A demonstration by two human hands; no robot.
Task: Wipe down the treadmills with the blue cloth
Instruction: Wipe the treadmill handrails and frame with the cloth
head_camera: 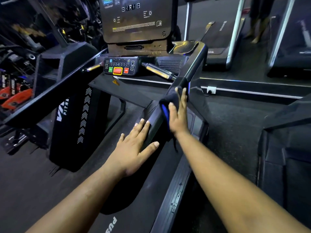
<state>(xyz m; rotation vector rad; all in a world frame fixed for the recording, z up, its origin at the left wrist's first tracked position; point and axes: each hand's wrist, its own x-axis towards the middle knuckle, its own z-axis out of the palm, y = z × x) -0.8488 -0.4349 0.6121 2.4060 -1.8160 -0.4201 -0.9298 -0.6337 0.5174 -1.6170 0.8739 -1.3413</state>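
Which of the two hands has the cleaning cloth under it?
The right hand: it presses the blue cloth against the right handrail. The left hand rests bare and flat lower on that rail.

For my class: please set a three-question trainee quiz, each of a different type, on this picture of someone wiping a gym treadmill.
1. True or false: the right hand presses the blue cloth against the treadmill's right handrail.
2. Multiple choice: the left hand is (A) gripping the cloth, (B) resting flat with straight fingers on the near end of the rail, (C) pressing the red button.
3. Fill in: on the control panel, the large red button has a ____ button at its left as the picture shows it.

Key: 1 true; 2 B; 3 green.
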